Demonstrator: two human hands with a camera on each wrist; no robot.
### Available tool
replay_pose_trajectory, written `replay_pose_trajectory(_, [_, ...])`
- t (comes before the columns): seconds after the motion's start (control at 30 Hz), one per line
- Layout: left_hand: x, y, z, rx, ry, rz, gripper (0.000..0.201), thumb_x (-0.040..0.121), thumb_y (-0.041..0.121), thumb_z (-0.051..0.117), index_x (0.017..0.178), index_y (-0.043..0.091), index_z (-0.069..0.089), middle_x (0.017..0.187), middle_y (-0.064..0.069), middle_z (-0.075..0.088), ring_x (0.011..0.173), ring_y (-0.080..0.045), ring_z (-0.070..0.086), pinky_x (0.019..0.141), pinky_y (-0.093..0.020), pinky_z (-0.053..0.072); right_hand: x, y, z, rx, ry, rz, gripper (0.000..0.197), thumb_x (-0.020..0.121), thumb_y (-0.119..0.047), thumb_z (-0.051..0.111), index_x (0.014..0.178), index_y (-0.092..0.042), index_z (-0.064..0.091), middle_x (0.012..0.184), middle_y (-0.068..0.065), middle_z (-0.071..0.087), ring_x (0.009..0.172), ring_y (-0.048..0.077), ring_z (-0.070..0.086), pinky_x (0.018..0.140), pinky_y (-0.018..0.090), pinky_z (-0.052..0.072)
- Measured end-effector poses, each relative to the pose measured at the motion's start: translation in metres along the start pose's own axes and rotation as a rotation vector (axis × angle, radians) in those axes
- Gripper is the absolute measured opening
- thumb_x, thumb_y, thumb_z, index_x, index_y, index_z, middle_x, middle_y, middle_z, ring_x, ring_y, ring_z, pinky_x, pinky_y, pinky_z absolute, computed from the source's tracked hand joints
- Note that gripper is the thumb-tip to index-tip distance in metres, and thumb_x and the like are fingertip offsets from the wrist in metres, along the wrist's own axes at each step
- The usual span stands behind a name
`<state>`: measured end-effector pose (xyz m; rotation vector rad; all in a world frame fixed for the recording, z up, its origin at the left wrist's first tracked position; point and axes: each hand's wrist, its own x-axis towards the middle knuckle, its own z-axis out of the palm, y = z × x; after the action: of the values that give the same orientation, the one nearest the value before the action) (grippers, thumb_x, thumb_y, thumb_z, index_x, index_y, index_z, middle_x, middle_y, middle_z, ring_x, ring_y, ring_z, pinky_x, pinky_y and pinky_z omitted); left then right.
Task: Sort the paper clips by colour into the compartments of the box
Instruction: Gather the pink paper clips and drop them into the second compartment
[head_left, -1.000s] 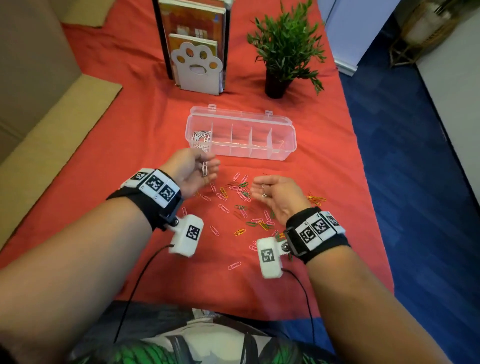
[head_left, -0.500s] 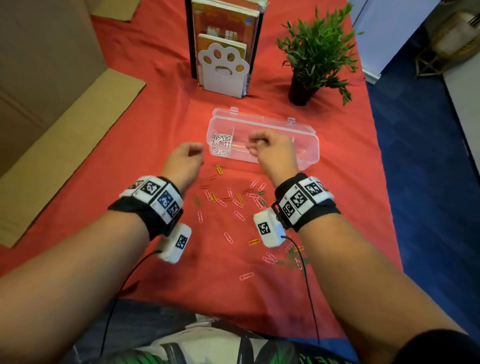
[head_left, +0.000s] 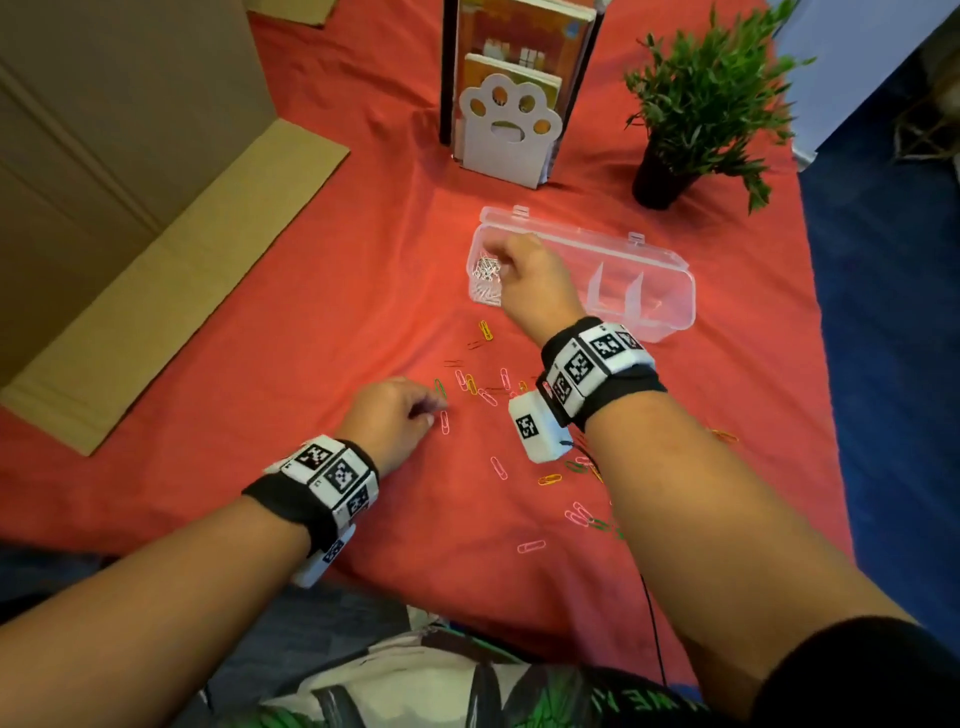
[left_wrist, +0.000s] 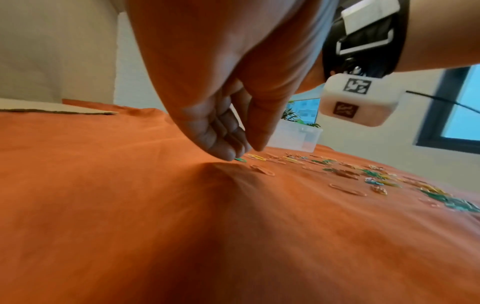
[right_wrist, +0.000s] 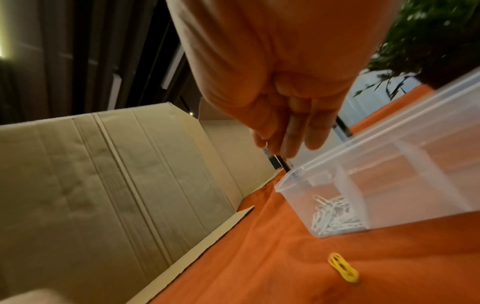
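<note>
A clear compartment box (head_left: 670, 255) lies open on the red cloth. White clips (head_left: 485, 270) fill its leftmost compartment, also seen through the box wall (right_wrist: 428, 174) as a white heap (right_wrist: 335, 216). My right hand (head_left: 501, 252) hovers over that compartment and pinches a white clip (right_wrist: 266, 147) between thumb and forefinger. My left hand (head_left: 430, 408) is down on the cloth with its fingers curled. Its fingertips and thumb (left_wrist: 241, 152) close over the near end of a green clip (left_wrist: 241, 160) that lies flat. Pink, yellow, green and red clips (head_left: 491, 392) are scattered between my arms.
A paw-shaped bookend with books (head_left: 511, 130) and a potted plant (head_left: 696, 119) stand behind the box. Flattened cardboard (head_left: 156, 270) covers the left side. A yellow clip (head_left: 485, 330) lies just before the box. The cloth ends at the right above the blue floor (head_left: 893, 415).
My right hand has moved left along the box to its leftmost compartment. My left hand has drawn back from beside the box and dropped onto the cloth at the green clip.
</note>
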<state>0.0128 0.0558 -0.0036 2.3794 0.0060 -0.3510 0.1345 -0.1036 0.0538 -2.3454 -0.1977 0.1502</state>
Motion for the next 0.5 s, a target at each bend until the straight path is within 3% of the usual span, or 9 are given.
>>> replay_pose_trajectory(0.13, [0.000, 0.007, 0.005, 0.106, -0.051, 0.107, 0.031, 0.074, 0.002, 0.064, 0.102, 0.013, 0.071, 0.096, -0.008, 0.067, 0.091, -0.022, 0.062, 0.081, -0.019, 0.039, -0.047, 0.018, -0.007, -0.150, -0.098, 0.045, 0.026, 0.088, -0.003, 0.046, 0.098, -0.011, 0.068, 0.109, 0.010, 0.064, 0.097, 0.022, 0.060, 0.085, 0.026, 0.045])
replay_pose_trajectory(0.23, [0.004, 0.010, 0.012, 0.224, -0.090, 0.193, 0.032, 0.074, 0.002, 0.062, 0.103, 0.014, 0.070, 0.102, -0.007, 0.067, 0.099, -0.024, 0.061, 0.087, -0.022, 0.041, -0.088, 0.037, 0.004, -0.303, -0.250, 0.089, 0.024, 0.086, -0.007, 0.048, 0.097, -0.011, 0.069, 0.105, 0.014, 0.066, 0.099, 0.029, 0.060, 0.085, 0.030, 0.044])
replay_pose_trajectory(0.33, [0.006, 0.010, 0.016, 0.336, -0.137, 0.225, 0.030, 0.073, 0.007, 0.061, 0.100, 0.018, 0.069, 0.099, -0.006, 0.064, 0.096, -0.026, 0.061, 0.085, -0.030, 0.047, -0.127, 0.048, 0.029, -0.356, -0.350, 0.100, 0.018, 0.084, -0.013, 0.052, 0.097, -0.007, 0.064, 0.103, 0.017, 0.061, 0.098, 0.034, 0.059, 0.084, 0.037, 0.049])
replay_pose_trajectory(0.4, [0.007, 0.008, 0.018, 0.384, -0.164, 0.227, 0.025, 0.075, 0.011, 0.060, 0.096, 0.020, 0.069, 0.096, -0.005, 0.062, 0.093, -0.027, 0.061, 0.081, -0.036, 0.050, -0.145, 0.051, 0.047, -0.396, -0.343, 0.057, 0.018, 0.083, -0.014, 0.054, 0.097, -0.006, 0.058, 0.103, 0.015, 0.056, 0.099, 0.036, 0.056, 0.084, 0.041, 0.050])
replay_pose_trajectory(0.5, [0.007, 0.005, 0.022, 0.440, -0.167, 0.238, 0.017, 0.080, 0.016, 0.055, 0.092, 0.018, 0.067, 0.093, -0.006, 0.061, 0.088, -0.029, 0.062, 0.075, -0.040, 0.051, -0.161, 0.048, 0.064, -0.478, -0.306, -0.058, 0.019, 0.079, 0.000, 0.050, 0.098, -0.005, 0.051, 0.100, 0.016, 0.050, 0.097, 0.036, 0.051, 0.077, 0.044, 0.050])
